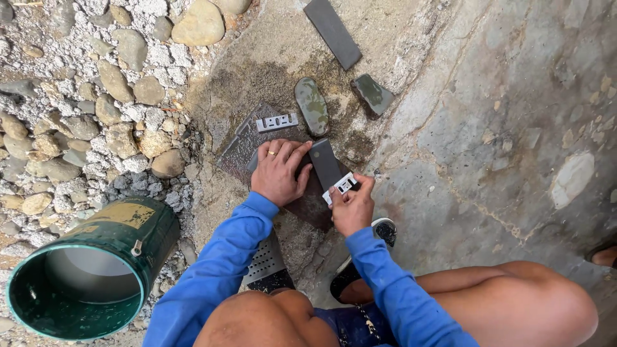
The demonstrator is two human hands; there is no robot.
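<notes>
My left hand (279, 171), with a ring on one finger, presses flat on a dark rough slab (239, 150) lying on the ground, fingertips at the edge of a dark flat sharpening stone (324, 162). My right hand (352, 205) pinches a small slotted metal blade (341, 186) and holds it against the lower end of that stone. A second slotted metal blade (277, 122) lies on the slab just beyond my left hand. Both arms wear blue sleeves.
A green bucket (96, 257) lies on its side at lower left. Beyond the slab rest an oval wet stone (312, 105), a broken dark stone (373, 94) and a long grey bar stone (332, 32). Pebbles and gravel (96, 96) cover the left; my bare knees and sandals fill the bottom.
</notes>
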